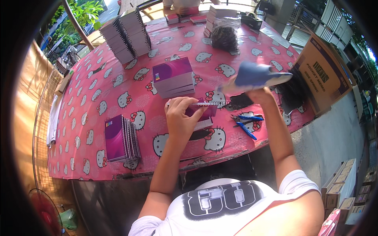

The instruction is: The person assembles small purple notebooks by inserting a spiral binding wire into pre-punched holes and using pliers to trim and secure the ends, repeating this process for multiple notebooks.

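My left hand [180,114] pinches a purple notebook [208,111] near its upper edge, where a row of wire loops [214,104] sticks out to the right. White page edges [204,124] show just below it. My right hand [258,94] is raised to the right of the notebook and smeared by motion. A blurred blue and whitish thing [256,74] is at that hand; whether it is held or worn I cannot tell, and the fingers are hidden. Blue-handled pliers [249,125] lie on the table below my right hand.
Purple-covered blocks [171,72] stand ahead, and spiral notebooks [120,137] are stacked at left. Tall spiral-bound stacks [126,35] rise at the far left. Black wire pieces [291,94] lie near a cardboard box [325,72]. A person [183,6] sits across the patterned pink table [78,157].
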`<move>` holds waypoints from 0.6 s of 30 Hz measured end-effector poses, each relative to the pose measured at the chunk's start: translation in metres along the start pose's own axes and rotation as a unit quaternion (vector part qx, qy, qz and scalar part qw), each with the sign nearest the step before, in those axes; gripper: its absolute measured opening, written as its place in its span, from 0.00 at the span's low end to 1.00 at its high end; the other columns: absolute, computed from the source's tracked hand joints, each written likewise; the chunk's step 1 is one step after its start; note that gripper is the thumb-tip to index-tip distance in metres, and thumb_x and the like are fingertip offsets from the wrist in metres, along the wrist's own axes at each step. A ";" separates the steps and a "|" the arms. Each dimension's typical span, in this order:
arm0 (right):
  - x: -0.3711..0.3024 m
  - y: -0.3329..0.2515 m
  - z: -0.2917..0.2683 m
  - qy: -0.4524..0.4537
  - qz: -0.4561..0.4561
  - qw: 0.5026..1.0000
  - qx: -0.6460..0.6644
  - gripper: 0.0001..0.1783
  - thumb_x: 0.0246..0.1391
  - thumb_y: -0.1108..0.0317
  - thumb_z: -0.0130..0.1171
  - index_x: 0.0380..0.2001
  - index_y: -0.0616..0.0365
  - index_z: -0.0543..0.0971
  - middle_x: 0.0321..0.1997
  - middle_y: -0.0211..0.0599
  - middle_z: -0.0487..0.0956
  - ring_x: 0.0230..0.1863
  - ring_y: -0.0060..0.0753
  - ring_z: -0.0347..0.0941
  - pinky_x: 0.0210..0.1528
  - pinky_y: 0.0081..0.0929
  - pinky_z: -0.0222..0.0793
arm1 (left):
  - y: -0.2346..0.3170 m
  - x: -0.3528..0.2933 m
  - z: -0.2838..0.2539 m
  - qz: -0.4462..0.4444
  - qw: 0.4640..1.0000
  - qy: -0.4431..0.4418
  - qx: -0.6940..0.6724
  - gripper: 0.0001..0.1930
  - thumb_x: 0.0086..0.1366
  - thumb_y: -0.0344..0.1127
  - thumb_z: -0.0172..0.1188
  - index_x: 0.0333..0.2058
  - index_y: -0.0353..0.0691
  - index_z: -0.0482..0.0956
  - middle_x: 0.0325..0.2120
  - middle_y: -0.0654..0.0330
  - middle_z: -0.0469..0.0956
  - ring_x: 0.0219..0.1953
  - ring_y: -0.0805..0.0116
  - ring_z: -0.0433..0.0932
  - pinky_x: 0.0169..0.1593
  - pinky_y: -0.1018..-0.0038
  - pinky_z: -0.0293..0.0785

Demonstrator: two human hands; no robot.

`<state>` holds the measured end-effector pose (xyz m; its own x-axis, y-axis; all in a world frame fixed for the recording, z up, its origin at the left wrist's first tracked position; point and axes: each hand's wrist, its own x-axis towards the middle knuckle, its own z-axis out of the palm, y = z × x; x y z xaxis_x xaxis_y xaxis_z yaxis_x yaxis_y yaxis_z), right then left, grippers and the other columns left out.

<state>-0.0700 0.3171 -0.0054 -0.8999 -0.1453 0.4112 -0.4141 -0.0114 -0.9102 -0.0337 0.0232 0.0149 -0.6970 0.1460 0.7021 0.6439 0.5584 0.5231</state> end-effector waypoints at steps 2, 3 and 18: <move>0.010 -0.016 0.035 -0.120 0.043 0.983 -0.135 0.24 0.38 0.80 0.60 0.44 0.59 0.75 0.37 0.30 0.77 0.37 0.21 0.71 0.37 0.24 0.69 | -0.003 -0.002 -0.004 -0.015 1.000 -0.016 0.007 0.16 0.43 0.38 0.76 0.31 0.41 0.83 0.29 0.62 0.81 0.36 0.64 0.78 0.45 0.69 0.70; 0.015 -0.009 0.036 -0.096 0.044 0.942 -0.317 0.25 0.36 0.80 0.62 0.44 0.60 0.76 0.37 0.30 0.78 0.38 0.23 0.73 0.39 0.26 0.71 | -0.002 -0.002 -0.005 -0.020 0.999 -0.025 0.006 0.16 0.43 0.38 0.76 0.31 0.41 0.83 0.28 0.62 0.81 0.35 0.64 0.78 0.44 0.69 0.70; 0.028 -0.023 0.049 -0.060 0.057 0.973 -0.215 0.25 0.32 0.81 0.62 0.41 0.61 0.74 0.32 0.27 0.76 0.35 0.22 0.72 0.36 0.22 0.69 | -0.003 0.000 -0.009 -0.038 0.999 0.011 -0.014 0.19 0.41 0.33 0.77 0.33 0.40 0.82 0.36 0.60 0.78 0.41 0.65 0.77 0.42 0.71 0.74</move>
<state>-0.0787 0.2647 0.0240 -0.9318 -0.2352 0.2765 -0.3542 0.4229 -0.8341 -0.0332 0.0140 0.0181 -0.7376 0.0857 0.6698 0.5981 0.5433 0.5892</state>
